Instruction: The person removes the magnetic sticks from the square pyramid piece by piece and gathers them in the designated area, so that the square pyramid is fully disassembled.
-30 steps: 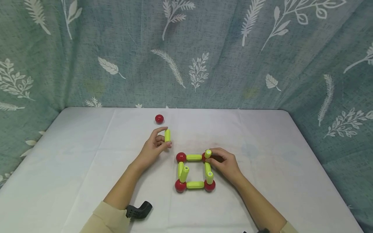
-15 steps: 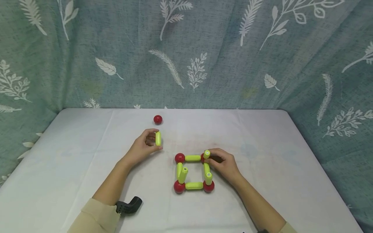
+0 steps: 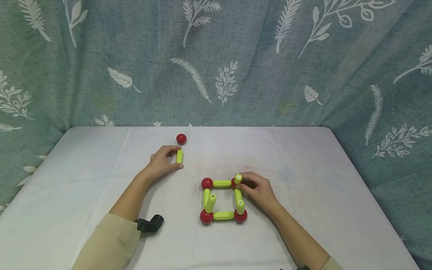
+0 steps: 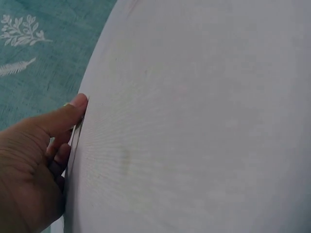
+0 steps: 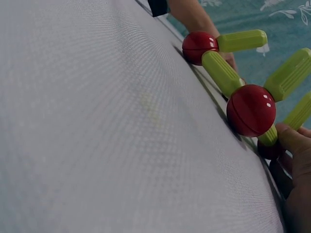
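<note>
In the head view my left hand (image 3: 162,162) pinches a lime-green rod (image 3: 180,156) between thumb and fingers, just in front of a loose red ball (image 3: 181,139). My right hand (image 3: 259,190) grips the back right corner of a square frame, whose flat rods (image 3: 224,215) join red balls (image 3: 206,217) at the corners. Short rods (image 3: 210,203) rise from three of the corners; the back left ball (image 3: 207,183) has none standing on it. The right wrist view shows the right fingers at a far corner, beyond a near red ball (image 5: 251,110). In the left wrist view the held rod is mostly hidden.
A white cloth (image 3: 303,225) covers the table, with a patterned blue-green curtain (image 3: 253,75) behind it and at both sides. Black wrist straps are on both arms, the left one (image 3: 150,224) sticking out over the cloth.
My left hand has moved left with the rod, away from the square frame, then slightly back toward the loose ball. My right hand keeps its grip on the corner.
</note>
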`<state>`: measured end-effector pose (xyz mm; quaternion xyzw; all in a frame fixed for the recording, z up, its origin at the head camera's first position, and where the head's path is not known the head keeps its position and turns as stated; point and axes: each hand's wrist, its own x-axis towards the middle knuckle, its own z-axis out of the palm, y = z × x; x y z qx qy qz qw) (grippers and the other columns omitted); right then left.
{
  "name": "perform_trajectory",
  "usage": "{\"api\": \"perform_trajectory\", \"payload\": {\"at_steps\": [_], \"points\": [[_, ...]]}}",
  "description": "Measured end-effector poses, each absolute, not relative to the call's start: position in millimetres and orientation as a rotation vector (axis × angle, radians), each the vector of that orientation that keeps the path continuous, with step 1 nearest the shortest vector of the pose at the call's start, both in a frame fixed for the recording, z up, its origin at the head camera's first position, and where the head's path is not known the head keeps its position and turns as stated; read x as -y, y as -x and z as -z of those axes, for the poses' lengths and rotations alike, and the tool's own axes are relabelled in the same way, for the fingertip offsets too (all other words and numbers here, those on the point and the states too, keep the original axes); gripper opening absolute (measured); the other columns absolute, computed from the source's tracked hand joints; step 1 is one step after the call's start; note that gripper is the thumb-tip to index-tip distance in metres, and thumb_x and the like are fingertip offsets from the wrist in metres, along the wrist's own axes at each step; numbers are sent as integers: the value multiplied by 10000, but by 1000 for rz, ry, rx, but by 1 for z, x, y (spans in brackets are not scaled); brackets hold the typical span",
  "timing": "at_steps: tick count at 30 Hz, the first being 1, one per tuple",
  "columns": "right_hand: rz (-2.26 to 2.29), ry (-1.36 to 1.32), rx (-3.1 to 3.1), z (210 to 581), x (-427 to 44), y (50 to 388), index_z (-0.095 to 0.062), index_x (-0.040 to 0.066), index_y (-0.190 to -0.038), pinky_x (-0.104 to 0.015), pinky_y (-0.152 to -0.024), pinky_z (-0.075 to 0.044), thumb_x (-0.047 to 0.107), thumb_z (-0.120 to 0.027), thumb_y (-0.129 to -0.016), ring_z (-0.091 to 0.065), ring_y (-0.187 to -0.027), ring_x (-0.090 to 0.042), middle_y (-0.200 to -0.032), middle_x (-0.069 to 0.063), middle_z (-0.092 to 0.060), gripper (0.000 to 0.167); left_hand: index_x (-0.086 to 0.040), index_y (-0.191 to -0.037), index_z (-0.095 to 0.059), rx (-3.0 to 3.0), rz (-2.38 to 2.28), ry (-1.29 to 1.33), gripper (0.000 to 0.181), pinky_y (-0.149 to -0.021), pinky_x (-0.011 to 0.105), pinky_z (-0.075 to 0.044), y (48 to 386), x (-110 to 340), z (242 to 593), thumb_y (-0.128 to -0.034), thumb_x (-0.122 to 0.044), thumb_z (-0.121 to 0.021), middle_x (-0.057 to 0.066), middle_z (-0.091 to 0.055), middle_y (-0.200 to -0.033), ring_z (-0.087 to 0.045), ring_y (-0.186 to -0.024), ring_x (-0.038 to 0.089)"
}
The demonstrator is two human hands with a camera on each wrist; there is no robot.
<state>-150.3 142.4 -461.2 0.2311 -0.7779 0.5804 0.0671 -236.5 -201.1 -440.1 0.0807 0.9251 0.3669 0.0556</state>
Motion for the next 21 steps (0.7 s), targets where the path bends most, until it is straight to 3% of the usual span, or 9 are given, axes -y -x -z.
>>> {"api": "perform_trajectory", "payload": {"at_steps": [8,16,21], "points": [[-1756,-646,2416,455,-141,149,-685,5,-1050,-228,-825,-515,-29,-705,-801,-601,-962,-16,-1055,-135,-667,252,-93,-1380,-441,-2762,-1142,-232,690,-1025,548,-148,238,201,437,-788,-246,-761,170,-460,-1301,-417,-1223,333],[-1798,-657,2420,432,-137,139,-666,-49,-1043,-220,-823,-514,-52,-688,-807,-599,-947,11,-1056,-187,-652,237,-84,-1421,-388,-2696,-1311,-192,770,-1021,479,-331,228,204,437,-770,-191,-783,150,-462,-1262,-419,-1183,302],[-1836,-665,2401,433,-139,139,-664,-46,-1049,-221,-826,-514,-51,-686,-810,-609,-950,-3,-1055,-184,-654,241,-67,-1405,-411,-2681,-1391,-240,746,-998,457,-338,214,198,437,-771,-185,-786,152,-453,-1228,-419,-1144,298]]}}
